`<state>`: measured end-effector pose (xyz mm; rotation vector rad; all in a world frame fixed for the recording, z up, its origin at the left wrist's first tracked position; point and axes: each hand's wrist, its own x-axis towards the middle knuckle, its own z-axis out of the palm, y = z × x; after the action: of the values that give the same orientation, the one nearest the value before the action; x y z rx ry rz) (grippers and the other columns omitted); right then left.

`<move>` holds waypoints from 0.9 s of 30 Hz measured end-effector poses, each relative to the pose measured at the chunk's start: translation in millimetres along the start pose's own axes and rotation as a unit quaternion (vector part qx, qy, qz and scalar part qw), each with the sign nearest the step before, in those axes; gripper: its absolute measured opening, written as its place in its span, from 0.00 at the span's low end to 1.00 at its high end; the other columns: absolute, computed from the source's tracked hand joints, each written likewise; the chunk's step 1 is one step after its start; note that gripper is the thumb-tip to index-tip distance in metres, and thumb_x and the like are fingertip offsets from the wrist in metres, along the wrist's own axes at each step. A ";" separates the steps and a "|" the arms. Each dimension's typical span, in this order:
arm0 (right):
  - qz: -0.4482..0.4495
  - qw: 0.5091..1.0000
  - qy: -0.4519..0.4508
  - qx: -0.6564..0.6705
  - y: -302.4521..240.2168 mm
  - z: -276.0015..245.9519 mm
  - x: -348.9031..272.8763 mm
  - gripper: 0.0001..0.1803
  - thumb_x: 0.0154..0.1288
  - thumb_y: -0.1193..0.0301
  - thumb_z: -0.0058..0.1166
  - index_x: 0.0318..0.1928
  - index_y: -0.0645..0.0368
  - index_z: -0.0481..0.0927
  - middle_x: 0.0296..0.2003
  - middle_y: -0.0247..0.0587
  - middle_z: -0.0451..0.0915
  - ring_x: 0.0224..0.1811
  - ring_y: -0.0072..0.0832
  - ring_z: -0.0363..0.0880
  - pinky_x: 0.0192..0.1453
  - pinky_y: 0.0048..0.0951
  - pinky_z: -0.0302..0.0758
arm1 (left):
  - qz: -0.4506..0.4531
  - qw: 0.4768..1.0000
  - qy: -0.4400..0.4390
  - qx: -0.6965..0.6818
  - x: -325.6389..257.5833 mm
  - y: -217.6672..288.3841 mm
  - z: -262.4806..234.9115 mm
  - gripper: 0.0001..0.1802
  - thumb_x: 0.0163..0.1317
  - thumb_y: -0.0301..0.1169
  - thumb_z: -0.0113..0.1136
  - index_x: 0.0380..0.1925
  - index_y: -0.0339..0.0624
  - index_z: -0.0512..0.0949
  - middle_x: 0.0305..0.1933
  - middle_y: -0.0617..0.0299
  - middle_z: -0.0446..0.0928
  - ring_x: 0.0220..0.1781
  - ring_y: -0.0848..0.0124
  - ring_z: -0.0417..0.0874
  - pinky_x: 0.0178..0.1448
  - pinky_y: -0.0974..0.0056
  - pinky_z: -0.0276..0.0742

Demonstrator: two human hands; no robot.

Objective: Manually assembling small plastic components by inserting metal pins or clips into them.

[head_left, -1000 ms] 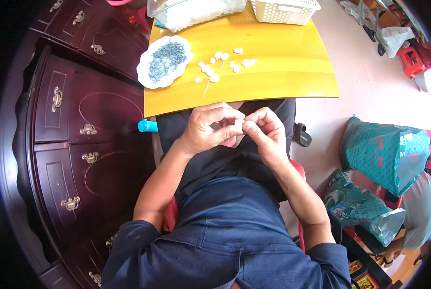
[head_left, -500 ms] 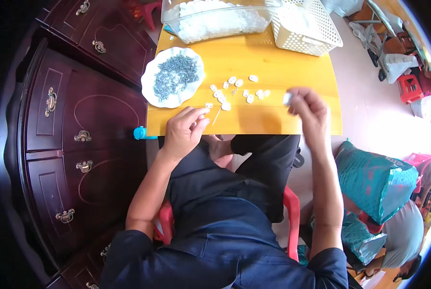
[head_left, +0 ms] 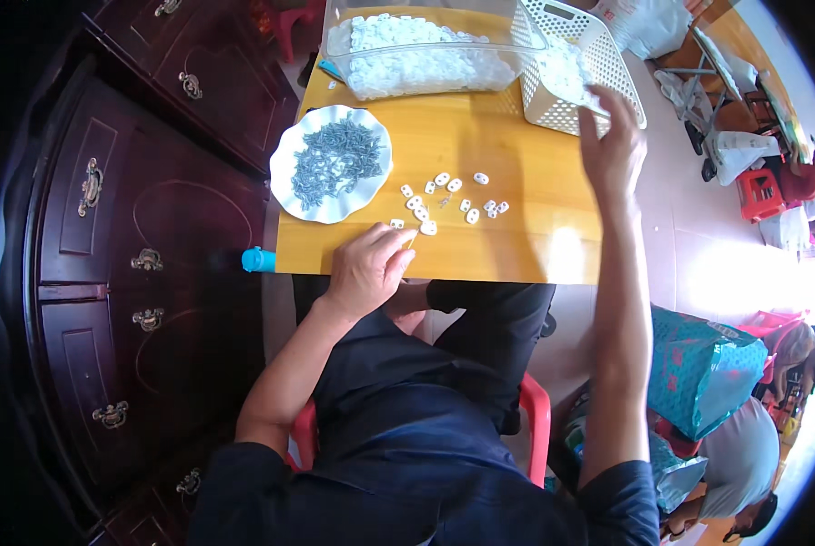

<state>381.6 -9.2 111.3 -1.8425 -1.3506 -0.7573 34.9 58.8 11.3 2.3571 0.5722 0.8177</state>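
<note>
My left hand rests at the table's near edge, fingers curled. Its fingertips reach a thin pale stick; whether they grip it or something else is hidden. Several small white plastic pieces with dark holes lie loosely scattered just beyond. Farther right, my right hand is stretched over the near side of a white perforated basket, thumb and fingers apart. No piece shows in it. Inside the basket is a heap of white pieces.
A scalloped white dish of dark screws stands at the table's left. Behind it is a clear bin with many white pieces. A turquoise capped object juts from the table's left edge. Dark cabinets line the left.
My right hand has moved away from me to the basket; the white piece it held no longer shows. My left hand has shifted slightly right, to the stick. The view has tilted a little.
</note>
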 end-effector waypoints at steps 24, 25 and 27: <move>-0.015 0.956 -0.265 0.125 -135.6 16.5 -146.5 0.14 0.59 0.74 0.61 0.47 0.50 0.87 0.38 0.35 0.80 0.40 0.37 0.83 0.41 0.38 0.81 | 0.061 0.994 -0.031 0.086 6.7 13.1 4.6 0.20 0.56 0.31 0.71 0.49 0.40 0.85 0.35 0.60 0.73 0.39 0.60 0.77 0.43 0.56 0.76; -0.017 0.956 -0.266 0.125 -136.4 14.5 -147.2 0.14 0.59 0.74 0.61 0.47 0.50 0.87 0.38 0.35 0.80 0.40 0.37 0.83 0.41 0.38 0.81 | 0.060 0.994 -0.029 0.086 6.0 13.1 4.9 0.20 0.56 0.31 0.71 0.49 0.40 0.85 0.35 0.60 0.73 0.39 0.60 0.77 0.43 0.56 0.76; -0.027 0.955 -0.278 0.100 -137.7 11.2 -147.6 0.15 0.59 0.73 0.61 0.48 0.49 0.86 0.39 0.33 0.80 0.41 0.36 0.83 0.42 0.38 0.81 | 0.068 0.993 -0.020 0.091 5.4 12.5 5.7 0.19 0.55 0.31 0.71 0.48 0.41 0.85 0.36 0.61 0.74 0.39 0.61 0.78 0.43 0.56 0.76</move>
<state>208.9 -52.7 15.7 -1.9320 -1.7549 -0.1059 45.1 50.3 17.8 2.5971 0.4926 0.8060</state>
